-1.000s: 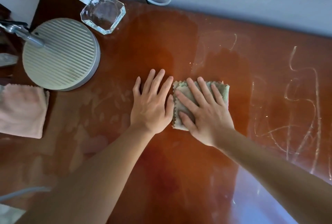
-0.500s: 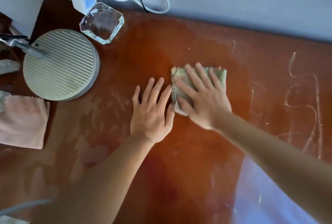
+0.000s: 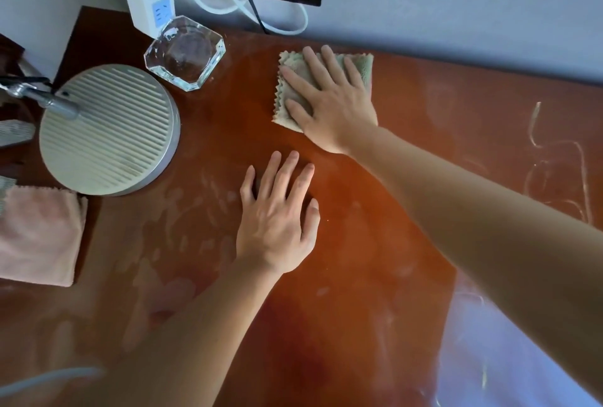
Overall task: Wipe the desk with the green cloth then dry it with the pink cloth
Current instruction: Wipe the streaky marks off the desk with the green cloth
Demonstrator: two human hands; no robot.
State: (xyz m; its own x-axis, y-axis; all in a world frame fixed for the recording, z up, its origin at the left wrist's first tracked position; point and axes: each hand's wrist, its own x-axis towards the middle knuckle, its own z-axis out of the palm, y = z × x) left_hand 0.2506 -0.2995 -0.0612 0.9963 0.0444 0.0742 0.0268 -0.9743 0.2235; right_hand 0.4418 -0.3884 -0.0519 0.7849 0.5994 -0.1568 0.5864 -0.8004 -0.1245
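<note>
**Me:** While both my arms reach out over it, the desk [image 3: 375, 243] fills the view: a red-brown top with a pale smeared film toward its left half and thin whitish scribble marks at far right.

**Observer:** Next largest item?

**Me:** Round ribbed lamp base [image 3: 107, 129], near the left edge, metal stem rising from its left side. Pink cloth [image 3: 39, 233], folded, lies just below the base at the left edge, untouched by either hand.

**Observer:** Hands?

**Me:** Left hand [image 3: 277, 220] lies flat on bare desk near the middle, fingers straight and slightly spread, holding nothing. Right hand [image 3: 329, 99] is flat too, fingers extended, palm pressing down on the green cloth [image 3: 295, 72].

**Observer:** Location of the green cloth?

**Me:** Near the back edge of the desk, close to the wall, right of the glass ashtray [image 3: 186, 52] and apart from it. Its zigzag edge shows left of my fingers.

**Observer:** Anything behind?

**Me:** White power strip [image 3: 151, 5] upright against the wall, just behind the ashtray.
</note>
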